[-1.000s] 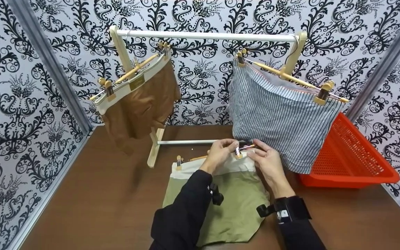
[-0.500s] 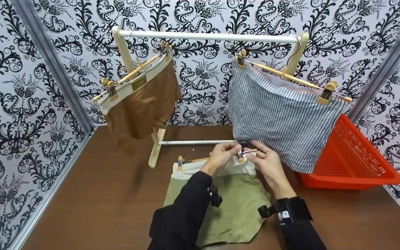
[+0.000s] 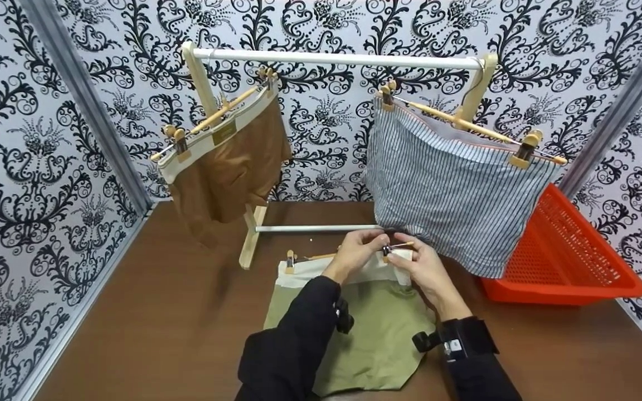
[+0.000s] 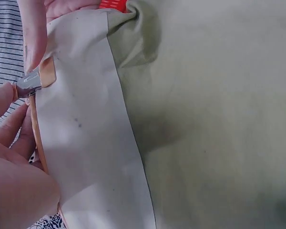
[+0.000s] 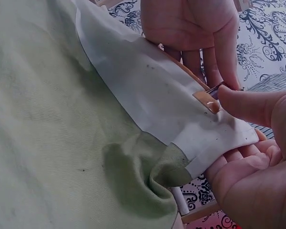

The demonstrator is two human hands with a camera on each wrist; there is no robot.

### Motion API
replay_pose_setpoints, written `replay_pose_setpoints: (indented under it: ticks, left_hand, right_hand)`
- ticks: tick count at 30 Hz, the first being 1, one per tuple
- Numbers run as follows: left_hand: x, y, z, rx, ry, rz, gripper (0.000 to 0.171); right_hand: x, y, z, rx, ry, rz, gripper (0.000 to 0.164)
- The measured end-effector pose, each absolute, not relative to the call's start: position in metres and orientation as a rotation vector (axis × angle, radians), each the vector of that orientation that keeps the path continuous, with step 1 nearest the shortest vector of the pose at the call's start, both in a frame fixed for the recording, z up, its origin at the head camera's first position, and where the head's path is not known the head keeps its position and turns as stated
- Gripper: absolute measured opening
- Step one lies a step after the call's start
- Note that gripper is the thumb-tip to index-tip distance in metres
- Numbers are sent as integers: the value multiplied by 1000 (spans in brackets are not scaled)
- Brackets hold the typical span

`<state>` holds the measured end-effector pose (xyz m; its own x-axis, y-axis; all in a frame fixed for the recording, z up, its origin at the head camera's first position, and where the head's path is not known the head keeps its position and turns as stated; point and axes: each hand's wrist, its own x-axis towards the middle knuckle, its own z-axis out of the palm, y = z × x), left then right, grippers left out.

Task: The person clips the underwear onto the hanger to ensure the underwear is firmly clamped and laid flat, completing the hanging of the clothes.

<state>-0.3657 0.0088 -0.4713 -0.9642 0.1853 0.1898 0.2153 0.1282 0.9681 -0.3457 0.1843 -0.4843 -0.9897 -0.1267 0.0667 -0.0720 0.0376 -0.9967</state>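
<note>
A green garment (image 3: pixel 379 334) with a white waistband (image 5: pixel 148 76) lies on the table below a wooden clip hanger (image 3: pixel 321 257). One hanger clip (image 3: pixel 290 262) sits on the waistband's left part. At the right part, my left hand (image 3: pixel 353 253) pinches the metal end of the other clip (image 4: pixel 31 85), its fingers behind the hanger bar. The tan pad of this clip lies against the waistband. My right hand (image 3: pixel 429 273) holds the waistband's right end, thumb in front by the clip and fingers (image 5: pixel 229 164) underneath. The cloth bunches just below that corner.
Behind stands a rack with a white top bar (image 3: pixel 332 57). Brown shorts (image 3: pixel 232 172) hang at its left and a striped garment (image 3: pixel 455 184) at its right, close to my hands. A red basket (image 3: pixel 560 267) stands at the right.
The held clip has dropped slightly toward me. My right thumb has come in against the clip and waistband, and the right fingers have drawn closer to my left hand.
</note>
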Motion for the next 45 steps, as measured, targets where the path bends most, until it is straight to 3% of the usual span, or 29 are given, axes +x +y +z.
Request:
replay_pose_setpoints:
  ticks: [4,13,21,27,38,45]
  left_hand:
    - [-368,0,-469,-347,-2373,-1921,34]
    - [-365,-42,-456,-286,-2747,-1050,25]
    - [-363,-63,-460,-172,-3098,-894,49]
    - [-362,-70,-466,-179,-3133,-986,54]
    - [-359,-82,-483,-411,-2894,-1693,37]
    - [-355,-83,-491,-442,-2821,-1765,36]
  right_hand:
    - [-345,183,-484,-201,2208,-2167,57]
    - [-347,184,-482,-198,2251,-2134,55]
    - [-347,184,-482,-202,2226,-2138,55]
    - [-346,183,-483,-190,2271,-2095,56]
    - [-345,182,-483,-146,2275,-2065,53]
    - [-344,183,-481,-137,2291,-2005,54]
